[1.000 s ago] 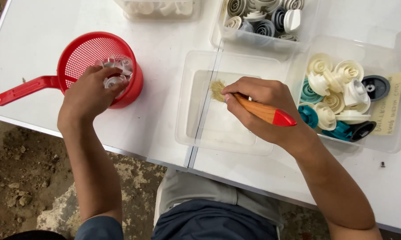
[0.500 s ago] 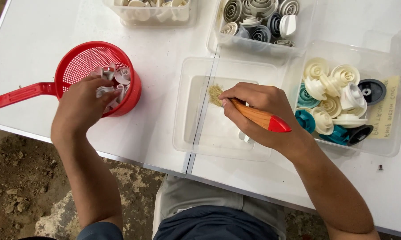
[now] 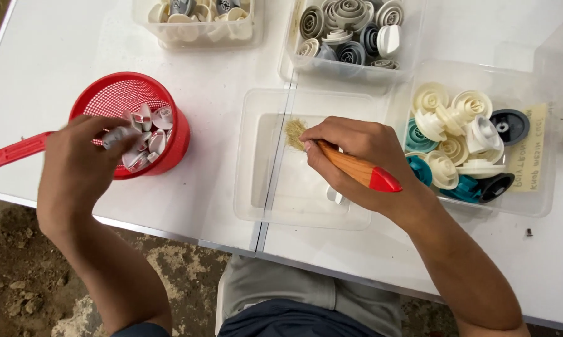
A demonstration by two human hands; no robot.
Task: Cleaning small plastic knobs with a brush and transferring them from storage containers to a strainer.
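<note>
Head view: left hand [image 3: 82, 163] lifted small part [image 3: 114, 137].

3 clear bins [image 3: 356, 68] w/ plastic knobs, white table [image 3: 44, 56]

The red strainer [image 3: 131, 109] is glossy plastic with a fine mesh wall, and the small knobs [image 3: 145, 134] in it look like smooth grey-white plastic with a slight sheen. The brush [image 3: 347, 163] has a varnished wooden handle tipped in shiny red paint and a tuft of rough, straw-coloured bristles, over a clear, smooth plastic tray [image 3: 275, 200]. The table [image 3: 50, 68] is matt white, and the label [image 3: 531, 153] in the right-hand box is dull yellowish paper.
</note>
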